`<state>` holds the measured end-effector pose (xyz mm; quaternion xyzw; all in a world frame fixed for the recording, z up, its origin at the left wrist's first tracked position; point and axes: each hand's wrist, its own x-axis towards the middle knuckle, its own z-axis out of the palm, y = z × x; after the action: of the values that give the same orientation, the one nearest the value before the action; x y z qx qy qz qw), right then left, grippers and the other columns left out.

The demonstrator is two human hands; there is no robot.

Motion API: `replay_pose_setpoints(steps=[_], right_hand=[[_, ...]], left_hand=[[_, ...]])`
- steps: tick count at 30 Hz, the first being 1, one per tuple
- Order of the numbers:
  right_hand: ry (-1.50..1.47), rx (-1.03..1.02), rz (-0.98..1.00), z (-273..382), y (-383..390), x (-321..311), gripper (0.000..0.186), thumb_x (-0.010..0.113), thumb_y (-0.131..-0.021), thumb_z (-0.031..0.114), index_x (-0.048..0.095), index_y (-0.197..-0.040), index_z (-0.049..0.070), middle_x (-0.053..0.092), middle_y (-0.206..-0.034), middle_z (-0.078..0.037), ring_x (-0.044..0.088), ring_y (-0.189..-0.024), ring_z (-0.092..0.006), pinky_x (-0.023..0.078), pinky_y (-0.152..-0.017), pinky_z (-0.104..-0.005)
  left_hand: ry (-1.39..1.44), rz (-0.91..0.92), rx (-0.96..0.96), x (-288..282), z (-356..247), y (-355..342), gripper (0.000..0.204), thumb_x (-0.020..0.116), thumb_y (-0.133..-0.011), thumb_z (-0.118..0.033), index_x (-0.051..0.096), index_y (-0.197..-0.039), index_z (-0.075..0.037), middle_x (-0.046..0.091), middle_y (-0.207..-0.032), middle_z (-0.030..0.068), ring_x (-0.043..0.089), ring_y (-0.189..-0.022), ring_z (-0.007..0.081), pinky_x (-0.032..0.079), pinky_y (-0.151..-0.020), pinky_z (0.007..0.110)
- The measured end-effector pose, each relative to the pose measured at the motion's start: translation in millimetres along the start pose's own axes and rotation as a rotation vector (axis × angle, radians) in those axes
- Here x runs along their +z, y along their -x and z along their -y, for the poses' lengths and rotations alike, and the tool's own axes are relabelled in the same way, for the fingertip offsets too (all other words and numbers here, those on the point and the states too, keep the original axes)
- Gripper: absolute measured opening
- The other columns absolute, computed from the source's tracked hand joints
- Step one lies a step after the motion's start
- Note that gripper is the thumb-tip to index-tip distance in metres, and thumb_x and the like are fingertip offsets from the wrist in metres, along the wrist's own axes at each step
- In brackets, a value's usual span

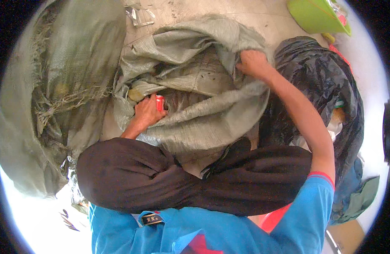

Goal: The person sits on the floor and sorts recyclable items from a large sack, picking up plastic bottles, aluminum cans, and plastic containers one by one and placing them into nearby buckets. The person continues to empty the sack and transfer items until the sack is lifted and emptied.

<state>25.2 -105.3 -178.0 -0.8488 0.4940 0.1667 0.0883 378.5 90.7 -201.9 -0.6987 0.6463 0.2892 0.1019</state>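
Note:
In front of my crossed legs a grey-green woven sack [199, 135] lies with its mouth spread wide. My left hand [148, 112] is at the left side of that mouth, closed round a small red can [160, 103]. Fingers hide part of the can. Farther off to the right, my right hand [254, 63] is closed on the sack's rim with the fabric bunched in it. Beside my left hand a rounded yellowish-brown thing [135, 95] shows at the sack's edge; its kind is unclear. The bottom of the sack is hidden in folds.
A big, full-looking woven sack [76, 46] with frayed edges stands on the left. To the right bulges a black plastic bag [309, 63] with mixed items showing. A lime-green tub [317, 17] sits at the far right, and a clear plastic piece [140, 16] lies on the floor.

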Motion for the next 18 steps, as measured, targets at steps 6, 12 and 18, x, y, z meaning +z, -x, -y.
replay_pose_setpoints(steps=[6, 12, 18], right_hand=[[-0.154, 0.146, 0.081, -24, -35, -1, 0.065, 0.064, -0.073, 0.061, 0.068, -0.096, -0.001, 0.067, -0.094, -0.023, 0.064, -0.098, -0.0349, 0.051, -0.083, -0.0439], [-0.395, 0.123, 0.235, -4, -58, 30, 0.074, 0.064, -0.071, 0.063, 0.067, -0.093, -0.007, 0.067, -0.097, -0.025, 0.065, -0.091, -0.0363, 0.051, -0.081, -0.0427], [-0.555, 0.283, -0.104, 2, -75, 18, 0.038, 0.058, -0.08, 0.03, 0.065, -0.09, -0.006, 0.065, -0.089, -0.027, 0.065, -0.087, -0.0381, 0.051, -0.077, -0.0447]], left_hand=[[0.217, -0.169, 0.217, -13, -9, 0, 0.081, 0.069, -0.065, -0.016, 0.035, -0.137, -0.003, 0.054, -0.108, 0.0327, 0.056, -0.096, 0.0494, 0.047, -0.085, 0.051], [0.443, -0.123, 0.259, -36, -17, -7, 0.08, 0.067, -0.065, -0.017, 0.035, -0.136, 0.001, 0.052, -0.118, 0.0328, 0.05, -0.111, 0.0477, 0.042, -0.096, 0.047], [0.426, 0.122, 0.174, -8, 0, -22, 0.089, 0.067, -0.067, -0.025, 0.028, -0.142, 0.003, 0.044, -0.131, 0.0331, 0.044, -0.124, 0.0441, 0.036, -0.105, 0.043]])
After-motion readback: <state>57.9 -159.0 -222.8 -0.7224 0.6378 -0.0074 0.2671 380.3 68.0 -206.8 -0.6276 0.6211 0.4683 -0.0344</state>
